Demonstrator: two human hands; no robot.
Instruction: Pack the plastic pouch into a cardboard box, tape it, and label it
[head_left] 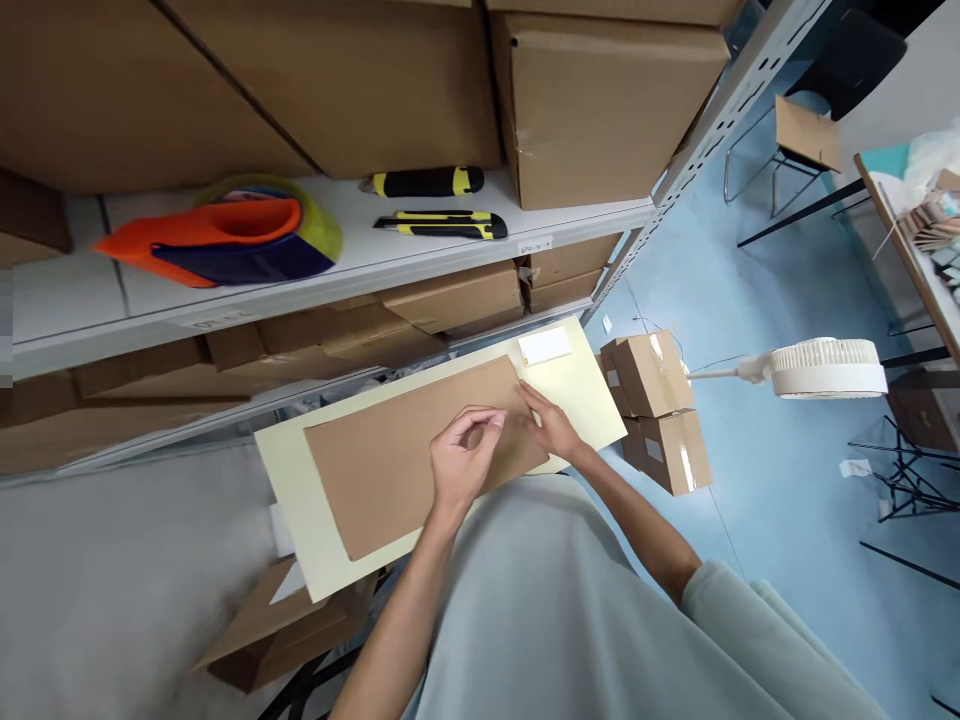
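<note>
A flat brown cardboard sheet (390,460) lies on a pale yellow board (292,480) in front of me. My left hand (459,458) hovers over the sheet's right half, thumb and fingertips pinched together; whether something small sits between them I cannot make out. My right hand (553,422) rests flat on the sheet's right end, fingers stretched toward its upper corner. A small white label (545,346) lies on the yellow board just beyond that corner.
A white metal shelf (420,250) carries two yellow-black utility knives (442,224), an orange-blue tape dispenser (225,238) and big cartons (600,110). Small taped boxes (660,410) stack on the blue floor, a white fan (825,368) beside them. A folded carton (285,625) lies below the board.
</note>
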